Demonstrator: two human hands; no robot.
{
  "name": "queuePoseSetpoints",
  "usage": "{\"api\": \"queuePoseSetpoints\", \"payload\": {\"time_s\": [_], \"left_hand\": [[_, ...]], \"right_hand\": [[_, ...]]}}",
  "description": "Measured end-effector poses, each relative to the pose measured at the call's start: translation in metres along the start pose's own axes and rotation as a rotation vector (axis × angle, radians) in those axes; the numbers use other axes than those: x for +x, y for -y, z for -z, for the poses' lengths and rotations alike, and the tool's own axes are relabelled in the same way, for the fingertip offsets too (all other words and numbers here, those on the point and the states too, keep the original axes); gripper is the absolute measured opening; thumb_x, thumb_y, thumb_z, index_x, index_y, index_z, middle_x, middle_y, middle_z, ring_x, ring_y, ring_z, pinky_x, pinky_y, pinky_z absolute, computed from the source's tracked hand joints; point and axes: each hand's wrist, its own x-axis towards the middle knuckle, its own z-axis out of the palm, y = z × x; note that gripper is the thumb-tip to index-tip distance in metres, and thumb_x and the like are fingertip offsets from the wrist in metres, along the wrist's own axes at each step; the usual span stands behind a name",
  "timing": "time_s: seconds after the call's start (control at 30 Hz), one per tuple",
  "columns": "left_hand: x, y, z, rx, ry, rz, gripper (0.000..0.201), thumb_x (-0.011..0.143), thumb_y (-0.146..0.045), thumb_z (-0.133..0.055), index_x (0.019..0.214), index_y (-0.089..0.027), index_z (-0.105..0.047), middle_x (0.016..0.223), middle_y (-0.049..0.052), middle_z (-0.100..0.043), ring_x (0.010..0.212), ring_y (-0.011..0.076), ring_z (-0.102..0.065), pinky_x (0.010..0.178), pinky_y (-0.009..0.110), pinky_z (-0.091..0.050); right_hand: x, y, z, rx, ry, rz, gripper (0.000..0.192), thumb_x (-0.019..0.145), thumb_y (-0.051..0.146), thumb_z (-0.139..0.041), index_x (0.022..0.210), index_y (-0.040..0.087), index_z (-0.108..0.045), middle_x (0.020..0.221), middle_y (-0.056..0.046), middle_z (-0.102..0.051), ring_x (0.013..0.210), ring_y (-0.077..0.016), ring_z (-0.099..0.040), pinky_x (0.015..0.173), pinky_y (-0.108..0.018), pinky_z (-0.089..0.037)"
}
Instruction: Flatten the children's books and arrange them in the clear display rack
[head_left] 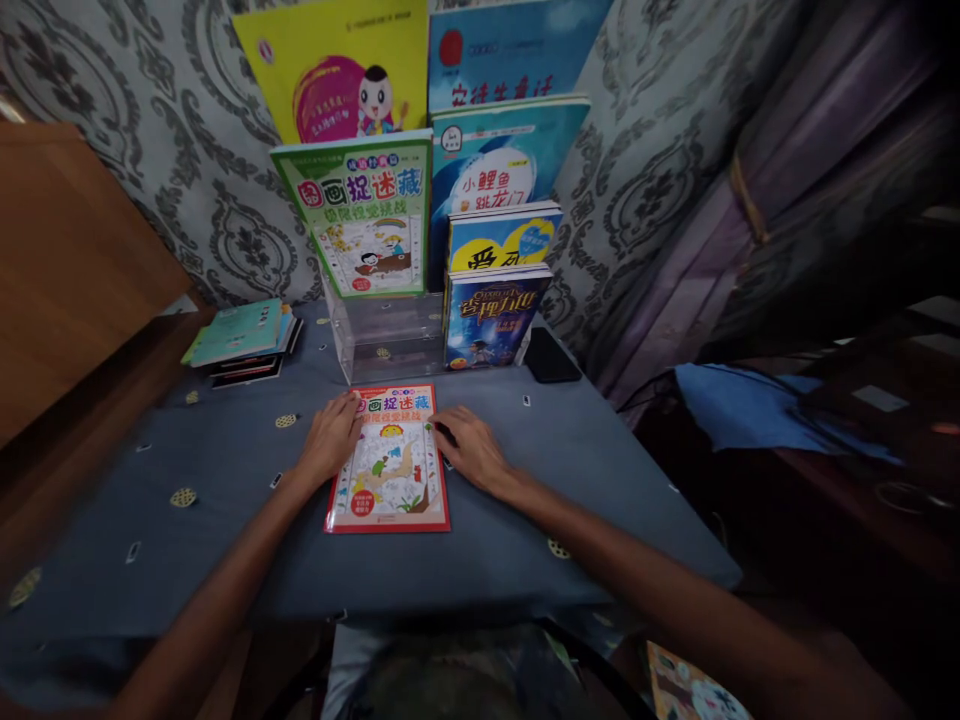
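Red-bordered activity book lies flat on the grey-clothed table, cover up, right in front of the person. Both hands rest on it: the left hand lies over its upper left corner with the fingers spread and flat, grasping nothing; the right hand sits at its right edge, fingers loosely bent against the border. Whether they have the edge pinched I cannot tell, since something small and dark shows just under the fingertips.

As I judge it, the book could skate on the cloth if either hand pushes sideways, because nothing pins the lower half. The cloth could also bunch up under it.

Beyond the hands stands a clear acrylic stand, its front slot unfilled. Five books stand upright in the tiers behind and beside it: a green book with much the same cover art as the one lying flat, a dark blue book, a yellow-and-blue book, a teal book, and a yellow book at the back. A sixth, blue, may top the row, though it is cut off. One black phone lies right of the stand. One stack of thin booklets sits far left on the table, its count unclear.
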Motion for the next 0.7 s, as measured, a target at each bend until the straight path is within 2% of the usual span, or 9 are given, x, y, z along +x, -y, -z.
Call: {"api": "queuePoseSetpoints", "payload": {"time_s": [0.27,0.47,0.7], "left_hand": [[0.011,-0.010,0.000,0.019,-0.009,-0.063,0.041,0.099,-0.027,-0.038,0.129,-0.013,-0.062,0.137,0.017,-0.063,0.125,0.0306,-0.058,0.106,0.051,-0.046],[0.022,-0.027,-0.004,-0.007,0.005,-0.112,0.039,0.098,-0.024,-0.041,0.129,-0.017,-0.063,0.134,0.014,-0.065,0.122,0.0290,-0.059,0.105,0.048,-0.046],[0.036,-0.053,-0.010,0.006,0.049,-0.217,0.039,0.098,-0.020,-0.041,0.131,-0.016,-0.062,0.135,0.014,-0.064,0.122,0.0285,-0.058,0.106,0.047,-0.044]], "right_hand": [[-0.003,-0.006,-0.004,0.073,-0.034,0.065,0.020,0.094,0.012,-0.054,0.101,0.019,-0.071,0.103,-0.010,-0.075,0.096,-0.0238,-0.066,0.087,-0.037,-0.052],[-0.003,-0.005,-0.002,0.104,-0.026,0.062,0.020,0.093,0.012,-0.054,0.099,0.019,-0.071,0.102,-0.010,-0.076,0.095,-0.0238,-0.066,0.086,-0.038,-0.053],[-0.004,-0.004,-0.001,0.122,-0.032,0.064,0.019,0.094,0.014,-0.054,0.101,0.018,-0.071,0.104,-0.011,-0.076,0.098,-0.0248,-0.067,0.090,-0.039,-0.053]]}}
